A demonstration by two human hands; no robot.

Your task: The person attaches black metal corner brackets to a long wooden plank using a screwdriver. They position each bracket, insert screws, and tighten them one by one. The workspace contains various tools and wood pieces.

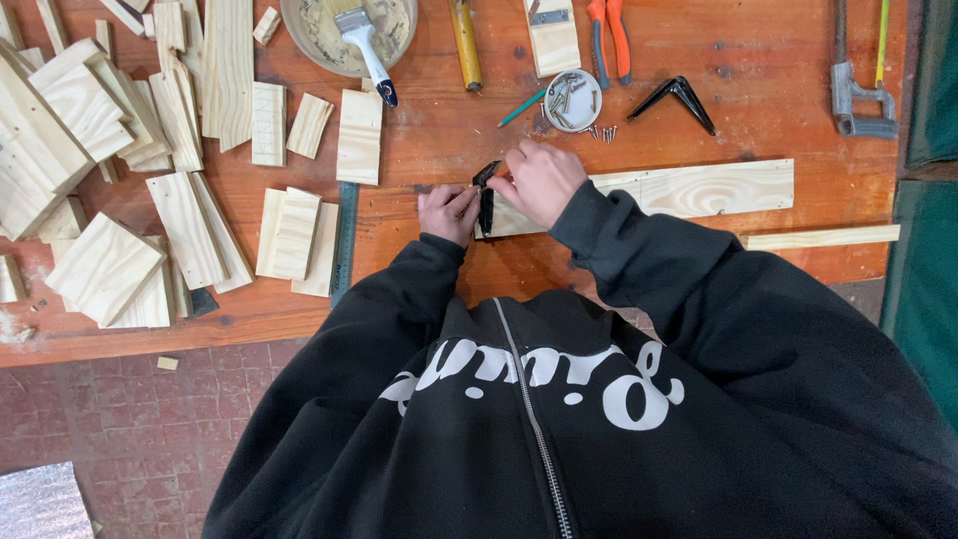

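Observation:
My left hand (448,211) and my right hand (540,180) meet at the left end of a long pale wooden plank (699,187) lying on the red-brown workbench (429,140). Both hands pinch a small black metal angle bracket (486,190) against the plank's end. The left fingers hold its lower part, the right fingers its upper part. My black zipped jacket sleeves cover both arms and hide the near edge of the bench below the hands.
A second black bracket (679,98), a round tin of nails (573,100) with loose nails beside it, a green pencil (522,108), orange pliers (609,35), a glue bowl with brush (349,30), a steel ruler (345,240), a thin strip (820,238), and several wood offcuts (150,200) lie around.

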